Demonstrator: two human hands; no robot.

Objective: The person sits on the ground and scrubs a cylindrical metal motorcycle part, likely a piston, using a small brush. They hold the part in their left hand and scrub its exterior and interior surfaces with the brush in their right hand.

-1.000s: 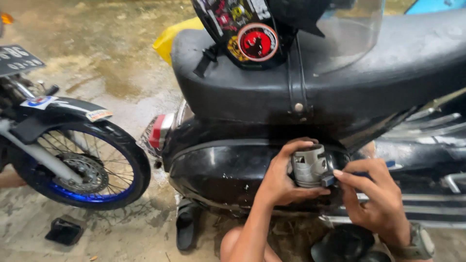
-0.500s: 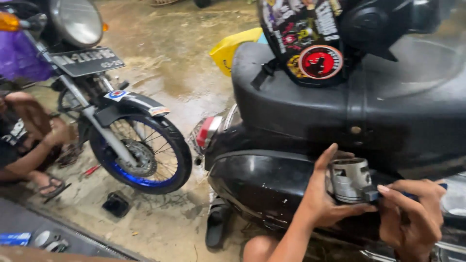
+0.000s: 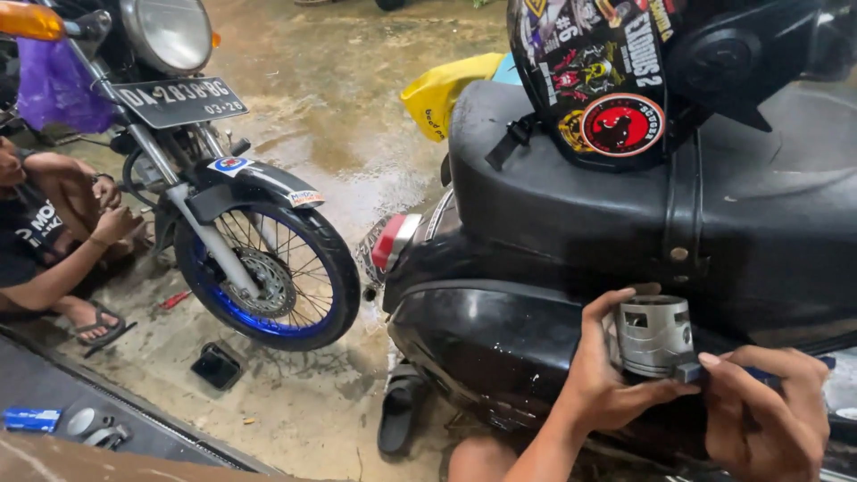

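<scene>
**Piston in hand beside the black scooter**

Beside the flank of the black scooter [image 3: 500, 348], low at the right of the view, the person holds a silver piston [image 3: 654, 335] up in front of the bodywork. The left hand [image 3: 600, 379] is curled around the piston's left side, thumb under it and fingers over its top edge, so it carries the part. The right hand [image 3: 769, 415] is closed on a small dark tool [image 3: 689, 372] whose tip touches the piston's lower skirt; what the tool is cannot be told. Judging by this, the work on the piston is under way: the part is off the machine and being handled, and nothing shows it fitted anywhere yet. The ring grooves look bare, though that is hard to make out.

A stickered black helmet [image 3: 616, 80] sits on the scooter's seat [image 3: 571, 187]. To the left stands a motorcycle with a blue-rimmed front wheel [image 3: 268, 277], and another person [image 3: 54, 241] sits on the wet floor [image 3: 357, 125] beside it.

Against the frame half a second earlier, the view has swung slightly left and down; the piston sits in the same two-handed hold, and the right hand's tool has closed in on the skirt.
</scene>
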